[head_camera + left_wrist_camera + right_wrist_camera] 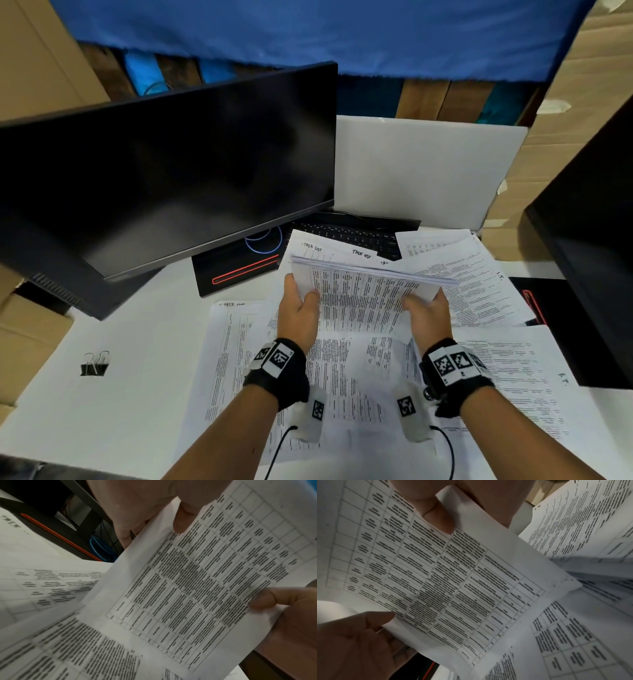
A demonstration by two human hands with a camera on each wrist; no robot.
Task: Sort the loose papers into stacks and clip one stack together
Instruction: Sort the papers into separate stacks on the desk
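Note:
Both hands hold a stack of printed table sheets (363,294) tilted up above the table. My left hand (301,303) grips its left edge, thumb on the printed face. My right hand (423,305) grips the right edge the same way. In the left wrist view the left thumb (181,520) presses the stack (197,588); in the right wrist view the right thumb (440,517) presses the stack (453,581). Loose papers (342,394) lie spread over the white table (120,377) beneath. Two black binder clips (94,365) sit together at the left, away from both hands.
A large dark monitor (164,178) leans over the back left. A black keyboard (356,233) and a black pad with a red line (239,270) lie behind the papers. A white panel (421,171) stands at the back, and a black block (589,222) at the right.

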